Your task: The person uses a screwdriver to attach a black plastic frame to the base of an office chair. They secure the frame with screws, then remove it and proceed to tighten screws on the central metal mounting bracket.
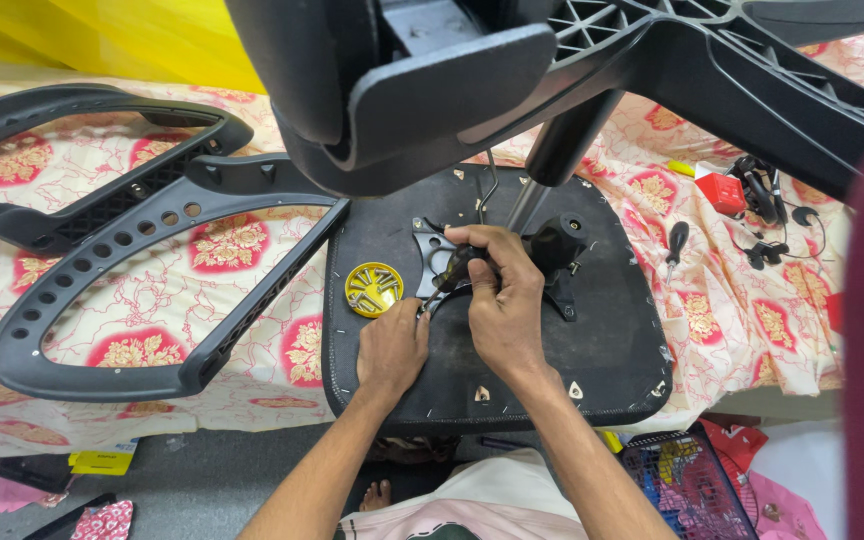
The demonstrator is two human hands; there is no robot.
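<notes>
An upturned black chair seat (602,340) lies on a floral-covered bed, with a black metal mechanism plate (430,262) and gas-lift column (532,195) at its middle. My right hand (500,295) grips a black-handled screwdriver (452,275), its tip angled down-left at the plate. My left hand (392,350) rests on the seat just below the tip, fingers pinched there; what they hold is hidden. A yellow round lid (373,289) holding several screws sits on the seat left of the plate.
The chair's star base (732,70) and a padded part (392,100) loom overhead. A black backrest frame (152,260) lies on the bed at left. A red box (720,192), cables and a small tool (674,245) lie right. A black crate (687,485) stands on the floor.
</notes>
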